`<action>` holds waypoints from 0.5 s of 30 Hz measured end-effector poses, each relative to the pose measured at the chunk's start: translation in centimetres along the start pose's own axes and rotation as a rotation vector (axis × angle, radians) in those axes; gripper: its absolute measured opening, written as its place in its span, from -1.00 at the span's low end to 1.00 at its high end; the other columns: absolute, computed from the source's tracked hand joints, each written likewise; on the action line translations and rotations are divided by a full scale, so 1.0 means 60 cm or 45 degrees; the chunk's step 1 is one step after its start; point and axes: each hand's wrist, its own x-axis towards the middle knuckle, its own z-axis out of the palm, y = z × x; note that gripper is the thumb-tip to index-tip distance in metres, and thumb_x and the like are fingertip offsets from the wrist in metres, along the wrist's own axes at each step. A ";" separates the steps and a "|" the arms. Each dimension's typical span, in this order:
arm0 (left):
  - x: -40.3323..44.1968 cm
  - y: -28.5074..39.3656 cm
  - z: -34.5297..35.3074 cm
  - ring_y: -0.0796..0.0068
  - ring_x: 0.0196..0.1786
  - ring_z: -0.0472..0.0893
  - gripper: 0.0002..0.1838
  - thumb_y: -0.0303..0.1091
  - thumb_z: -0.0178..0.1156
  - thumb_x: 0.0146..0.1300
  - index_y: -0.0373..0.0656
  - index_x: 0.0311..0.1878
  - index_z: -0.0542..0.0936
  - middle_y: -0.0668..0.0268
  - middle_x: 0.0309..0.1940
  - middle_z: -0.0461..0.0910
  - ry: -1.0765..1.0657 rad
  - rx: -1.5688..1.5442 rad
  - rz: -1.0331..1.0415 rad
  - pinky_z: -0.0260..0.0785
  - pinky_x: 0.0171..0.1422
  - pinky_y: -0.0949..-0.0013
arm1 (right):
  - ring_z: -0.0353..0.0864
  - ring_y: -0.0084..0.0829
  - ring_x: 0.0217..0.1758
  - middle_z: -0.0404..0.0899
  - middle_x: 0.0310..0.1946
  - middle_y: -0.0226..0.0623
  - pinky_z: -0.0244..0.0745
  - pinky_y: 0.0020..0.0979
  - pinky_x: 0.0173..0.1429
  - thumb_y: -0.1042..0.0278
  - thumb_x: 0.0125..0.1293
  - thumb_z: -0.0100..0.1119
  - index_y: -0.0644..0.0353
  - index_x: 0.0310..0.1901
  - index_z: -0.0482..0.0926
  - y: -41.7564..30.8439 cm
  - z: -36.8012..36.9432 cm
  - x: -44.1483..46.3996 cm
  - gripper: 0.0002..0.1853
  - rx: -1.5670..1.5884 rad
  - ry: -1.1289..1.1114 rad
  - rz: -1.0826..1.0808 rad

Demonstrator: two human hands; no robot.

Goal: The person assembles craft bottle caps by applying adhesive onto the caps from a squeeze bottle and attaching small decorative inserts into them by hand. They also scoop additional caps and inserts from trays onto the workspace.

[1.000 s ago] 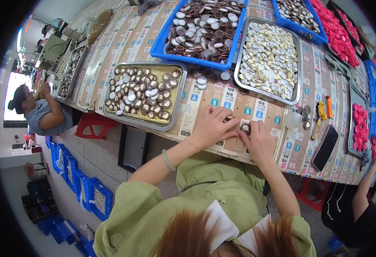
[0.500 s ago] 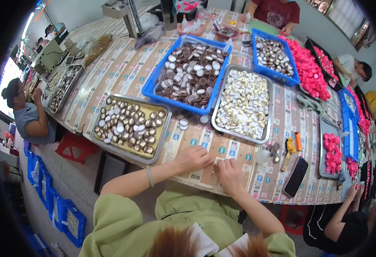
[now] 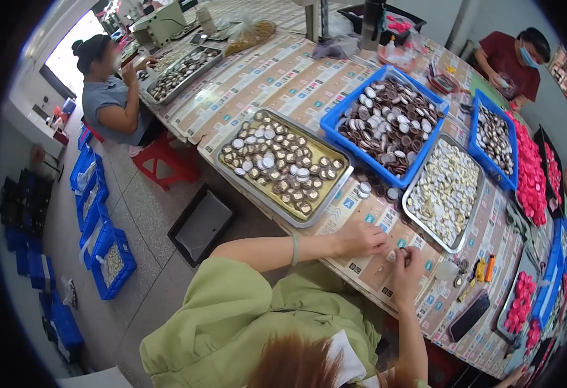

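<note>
My left hand (image 3: 361, 238), with a pale green bangle on its wrist, rests at the table's front edge with its fingers curled; whether anything is in them is hidden. Just right of it, my right hand (image 3: 407, 275) pinches a small dark round piece (image 3: 405, 253) between thumb and fingers. Left of my hands lies a metal tray (image 3: 306, 223) of brown and white round pieces. Beyond them is a blue bin (image 3: 335, 134) full of similar brown and white discs. A second metal tray (image 3: 451, 247) holds many small white and gold pieces.
A black phone (image 3: 469, 315), an orange lighter (image 3: 489, 268) and a few small discs lie to the right. Pink pieces (image 3: 521, 301) fill a tray farther right. One person (image 3: 112, 97) sits at the left; another (image 3: 509, 64) is at the far right. A black tray (image 3: 201, 225) is below the table edge.
The view has swung left, so the table contents appear farther right. My hands remain close together at the table edge; the dark piece in my right hand shows more clearly than half a second ago.
</note>
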 end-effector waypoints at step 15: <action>-0.035 -0.184 -0.241 0.15 0.01 0.38 -0.69 -0.14 0.01 0.19 -0.12 -0.14 0.53 0.15 -0.15 0.47 0.322 0.775 -1.004 0.13 0.11 0.06 | 0.06 -0.38 0.28 0.09 0.23 -0.21 -0.01 -0.38 0.29 0.08 0.28 -0.05 0.24 0.23 0.08 -0.241 0.243 0.116 -0.40 1.150 -0.721 0.351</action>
